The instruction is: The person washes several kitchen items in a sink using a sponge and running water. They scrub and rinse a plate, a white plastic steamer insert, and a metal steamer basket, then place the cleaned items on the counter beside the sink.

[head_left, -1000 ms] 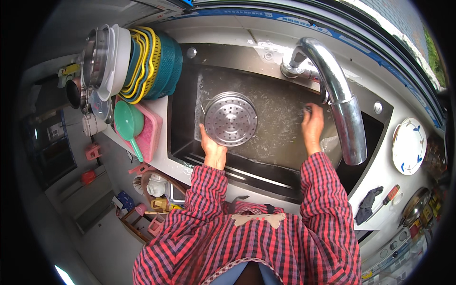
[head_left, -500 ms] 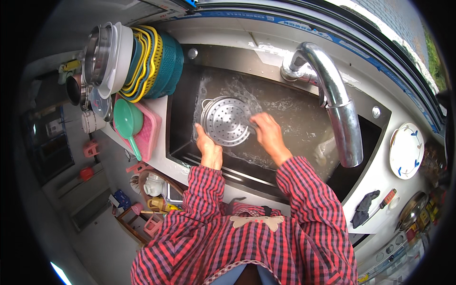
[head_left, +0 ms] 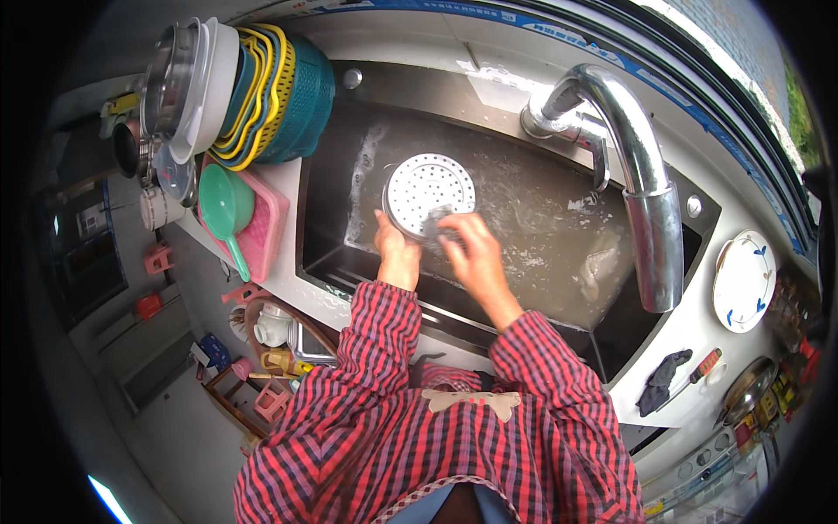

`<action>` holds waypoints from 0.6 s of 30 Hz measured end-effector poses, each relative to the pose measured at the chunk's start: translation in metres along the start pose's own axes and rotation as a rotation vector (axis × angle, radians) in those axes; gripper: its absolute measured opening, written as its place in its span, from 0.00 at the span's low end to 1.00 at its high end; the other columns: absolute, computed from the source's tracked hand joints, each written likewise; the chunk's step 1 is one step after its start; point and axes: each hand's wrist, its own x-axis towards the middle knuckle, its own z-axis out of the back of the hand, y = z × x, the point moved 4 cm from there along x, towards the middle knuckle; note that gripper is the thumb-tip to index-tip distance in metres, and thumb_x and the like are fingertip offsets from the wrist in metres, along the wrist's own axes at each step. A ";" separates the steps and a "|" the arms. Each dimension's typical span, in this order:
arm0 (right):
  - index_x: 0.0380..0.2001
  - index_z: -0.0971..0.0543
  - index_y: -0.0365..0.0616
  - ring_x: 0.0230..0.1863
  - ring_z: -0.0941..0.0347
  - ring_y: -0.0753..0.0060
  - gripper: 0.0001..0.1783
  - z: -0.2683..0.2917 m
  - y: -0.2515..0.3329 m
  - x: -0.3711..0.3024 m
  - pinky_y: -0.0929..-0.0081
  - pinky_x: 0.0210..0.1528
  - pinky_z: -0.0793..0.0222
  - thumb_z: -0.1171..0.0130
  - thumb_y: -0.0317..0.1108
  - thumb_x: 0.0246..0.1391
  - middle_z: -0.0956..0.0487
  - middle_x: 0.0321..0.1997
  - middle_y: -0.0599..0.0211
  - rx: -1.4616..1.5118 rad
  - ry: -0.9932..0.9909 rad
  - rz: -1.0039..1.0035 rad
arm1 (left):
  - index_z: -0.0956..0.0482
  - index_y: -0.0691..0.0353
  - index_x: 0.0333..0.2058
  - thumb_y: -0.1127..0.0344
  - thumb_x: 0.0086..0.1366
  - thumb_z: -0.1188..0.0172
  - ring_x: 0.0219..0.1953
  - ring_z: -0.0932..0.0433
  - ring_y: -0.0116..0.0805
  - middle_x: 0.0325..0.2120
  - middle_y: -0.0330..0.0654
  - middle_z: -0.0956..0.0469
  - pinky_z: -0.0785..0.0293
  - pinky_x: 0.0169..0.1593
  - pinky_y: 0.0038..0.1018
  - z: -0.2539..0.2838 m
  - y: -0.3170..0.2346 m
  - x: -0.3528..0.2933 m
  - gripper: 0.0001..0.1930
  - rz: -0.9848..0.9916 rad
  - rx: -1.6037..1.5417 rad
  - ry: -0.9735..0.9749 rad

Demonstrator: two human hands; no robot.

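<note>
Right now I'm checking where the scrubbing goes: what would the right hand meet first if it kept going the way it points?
The right hand points up-left, onto the perforated steel plate; it appears to touch it already.

Daylight comes in from the upper right and glares off the curved metal tap [head_left: 642,188] and the wet sink [head_left: 524,210]. The left side lies dim and shadowed. Straight edges bow toward the black round rim, and the middle stays sharp.
</note>
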 end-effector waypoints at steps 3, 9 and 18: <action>0.42 0.20 0.43 0.48 0.23 0.49 0.14 0.012 -0.010 0.014 0.61 0.52 0.27 0.38 0.21 0.50 0.21 0.45 0.55 -0.102 -0.127 -0.086 | 0.27 0.68 0.53 0.46 0.79 0.59 0.47 0.19 0.37 0.47 0.45 0.20 0.20 0.50 0.35 -0.004 -0.003 -0.010 0.27 -0.175 0.070 0.138; 0.51 0.22 0.46 0.46 0.22 0.69 0.18 0.093 -0.109 -0.018 0.65 0.43 0.23 0.41 0.45 0.66 0.20 0.44 0.68 0.504 -0.188 -0.797 | 0.33 0.61 0.18 0.60 0.76 0.52 0.23 0.34 0.21 0.15 0.29 0.34 0.42 0.27 0.22 -0.032 -0.015 -0.064 0.24 -0.925 0.707 0.559; 0.53 0.26 0.40 0.46 0.26 0.75 0.31 0.117 -0.067 -0.013 0.74 0.47 0.27 0.38 0.56 0.60 0.21 0.44 0.67 0.474 0.369 -0.678 | 0.33 0.59 0.17 0.69 0.44 0.39 0.29 0.29 0.42 0.21 0.39 0.33 0.33 0.41 0.38 -0.054 -0.028 -0.151 0.09 -1.651 0.827 1.312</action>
